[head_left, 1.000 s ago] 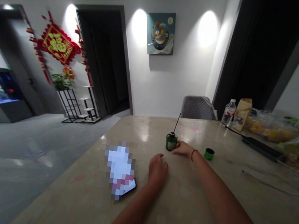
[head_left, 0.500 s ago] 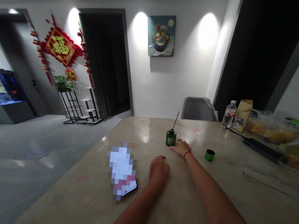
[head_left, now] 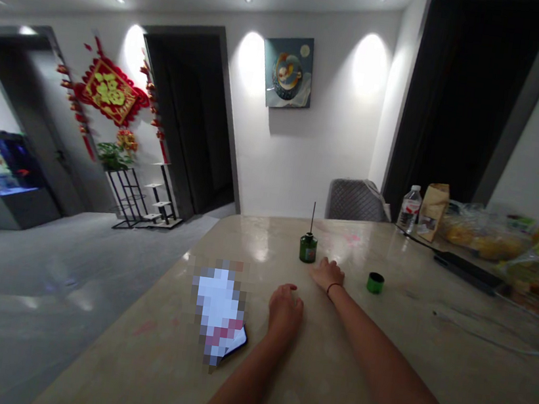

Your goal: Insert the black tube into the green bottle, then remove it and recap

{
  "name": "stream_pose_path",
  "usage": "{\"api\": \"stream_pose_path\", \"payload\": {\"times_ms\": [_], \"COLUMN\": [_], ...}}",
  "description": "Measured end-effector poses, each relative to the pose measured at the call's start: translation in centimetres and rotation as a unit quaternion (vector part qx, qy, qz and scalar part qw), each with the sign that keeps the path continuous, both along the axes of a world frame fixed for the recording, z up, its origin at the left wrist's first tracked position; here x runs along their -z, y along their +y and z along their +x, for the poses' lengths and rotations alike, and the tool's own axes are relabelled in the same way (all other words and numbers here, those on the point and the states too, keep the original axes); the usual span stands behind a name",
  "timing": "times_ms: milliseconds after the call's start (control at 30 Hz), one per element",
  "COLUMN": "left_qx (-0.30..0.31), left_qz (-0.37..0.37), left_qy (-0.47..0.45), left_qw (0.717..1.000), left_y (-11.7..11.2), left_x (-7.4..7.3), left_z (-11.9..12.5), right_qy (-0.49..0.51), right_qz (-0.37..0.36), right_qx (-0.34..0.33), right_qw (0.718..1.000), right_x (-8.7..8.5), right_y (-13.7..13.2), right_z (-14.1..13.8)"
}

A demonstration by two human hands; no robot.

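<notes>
A small green glass bottle with one thin dark stick standing up from its neck sits on the table. Just to its right and nearer me, my right hand rests on the tabletop, apart from the bottle, thumb and fingers spread somewhat and holding nothing visible. It wears a thin dark band at the wrist. My left hand lies closer to me, fingers loosely curled in, with nothing seen in them. A green cap stands to the right of my right hand. Left of my left hand lies a phone, its screen lit and blurred out.
On the table, a water bottle, a brown paper bag, plastic bags of food, a long black device and a white cable lie to the right. A grey chair stands at the far edge.
My right hand has drawn back slightly from the green bottle, its fingers less stretched toward it. The stick now stands nearly upright instead of leaning right. My left hand stays put.
</notes>
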State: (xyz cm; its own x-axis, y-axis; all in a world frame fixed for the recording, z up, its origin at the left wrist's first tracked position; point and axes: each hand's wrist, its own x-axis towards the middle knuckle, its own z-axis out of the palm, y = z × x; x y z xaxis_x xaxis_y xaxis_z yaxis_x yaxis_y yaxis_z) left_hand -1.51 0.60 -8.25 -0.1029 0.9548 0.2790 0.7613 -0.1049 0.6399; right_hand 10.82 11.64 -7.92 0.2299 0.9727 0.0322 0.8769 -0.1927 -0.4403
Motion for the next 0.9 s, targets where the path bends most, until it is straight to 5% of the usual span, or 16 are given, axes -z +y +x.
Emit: {"api": "stream_pose_path", "payload": {"times_ms": [167, 367, 633, 900], "left_qx": [0.007, -0.073, -0.029, -0.038], "left_qz": [0.025, 0.08, 0.067, 0.089], "left_qy": [-0.002, -0.01, 0.078, 0.054], "left_qw": [1.0, 0.994, 0.994, 0.994], "left_y": [0.3, 0.4, 0.0, 0.1], "left_x": [0.3, -0.4, -0.6, -0.1], "left_z": [-0.1, -0.4, -0.5, -0.5], "right_qy": [-0.009, 0.009, 0.018, 0.134], "right_qz": [0.018, 0.058, 0.102, 0.098], "right_qx": [-0.114, -0.215, -0.201, -0.148], "right_qw": [0.993, 0.975, 0.974, 0.975], "right_x": [0.2, 0.2, 1.2, 1.0], "right_y": [-2.0, -4.4, -4.9, 0.7], "right_z": [2.1, 5.5, 7.2, 4.3]}}
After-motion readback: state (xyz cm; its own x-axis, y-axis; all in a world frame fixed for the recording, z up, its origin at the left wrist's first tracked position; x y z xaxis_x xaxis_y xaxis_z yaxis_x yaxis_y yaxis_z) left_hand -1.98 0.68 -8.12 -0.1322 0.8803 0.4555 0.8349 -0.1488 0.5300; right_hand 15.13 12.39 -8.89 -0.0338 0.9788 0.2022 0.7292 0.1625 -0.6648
